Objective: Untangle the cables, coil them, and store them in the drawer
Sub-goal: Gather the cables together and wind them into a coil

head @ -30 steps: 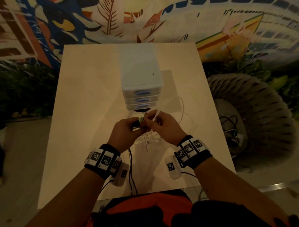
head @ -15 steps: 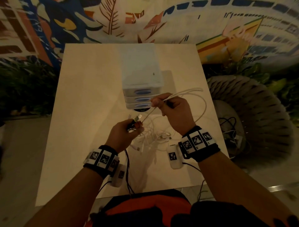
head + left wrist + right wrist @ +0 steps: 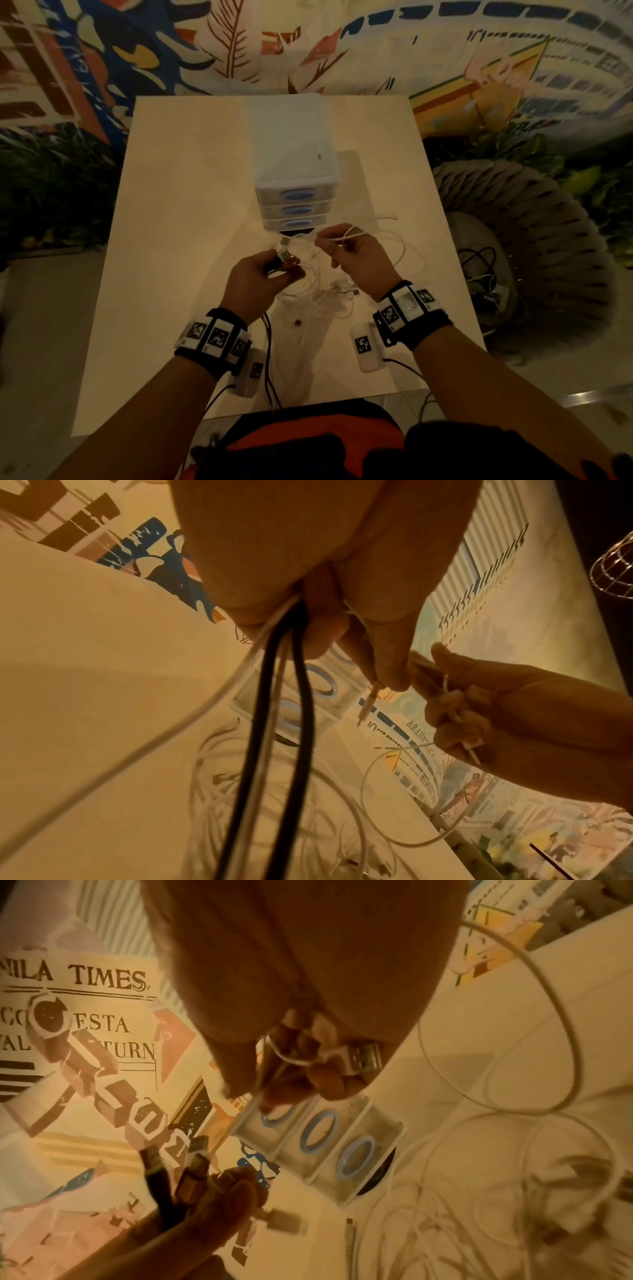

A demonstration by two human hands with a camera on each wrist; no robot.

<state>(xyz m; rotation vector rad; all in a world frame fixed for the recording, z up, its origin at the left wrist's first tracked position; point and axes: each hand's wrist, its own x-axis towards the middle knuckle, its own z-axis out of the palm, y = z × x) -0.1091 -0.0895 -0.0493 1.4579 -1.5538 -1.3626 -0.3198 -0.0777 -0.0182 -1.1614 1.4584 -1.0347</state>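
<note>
My left hand (image 3: 286,266) grips a bundle of cable ends, black and white plugs (image 3: 192,1169) sticking up from the fist. Two black cables (image 3: 274,723) and thin white ones hang from it toward the table's near edge. My right hand (image 3: 330,245), just right of the left, pinches a white cable (image 3: 356,234) with its USB plug (image 3: 365,1056) held in the curled fingers; the cable loops out to the right. A tangle of white cables (image 3: 325,296) lies on the table under both hands. Behind them the white three-drawer unit (image 3: 294,192) stands with all drawers closed.
The pale table (image 3: 178,240) extends left and behind the drawer unit. A wicker chair (image 3: 534,240) stands off the table's right edge with dark cables (image 3: 479,270) on its seat. A painted mural wall is behind.
From close beside the left hand, my right hand drew a white cable up and to the right, then came back down near it, the cable now looped. The left hand barely moved.
</note>
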